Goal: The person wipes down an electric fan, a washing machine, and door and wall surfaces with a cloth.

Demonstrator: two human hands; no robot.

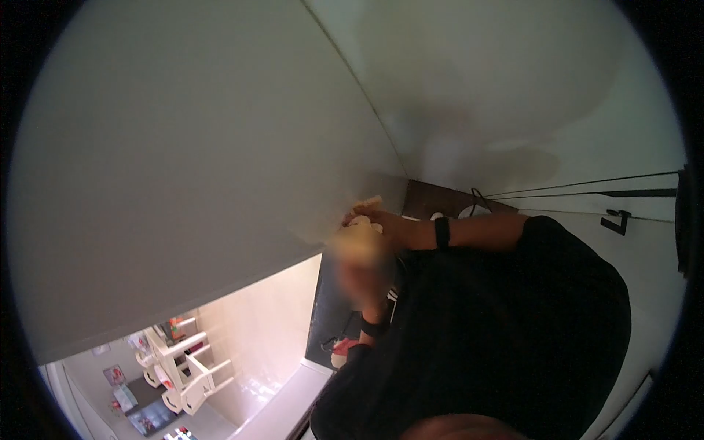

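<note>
A pale yellow, soft-looking piece, perhaps a cloth (364, 233), is bunched between my hands, close to the large grey panel. My right hand (385, 224), with a black band at its wrist, is closed on it from above. A ruffled beige edge (370, 202) shows just past those fingers; I cannot tell whether it belongs to the same piece. My left hand (361, 282), also banded at the wrist, reaches up to the underside of the yellow piece. It is blurred, so its fingers cannot be made out.
The grey panel (183, 169) fills the left, meeting a pale wall (506, 88) at a corner. A brown surface (436, 198) with a dark cable lies beyond my right arm. White chairs (187, 370) stand on a light floor at lower left. A black handle (616, 221) is at right.
</note>
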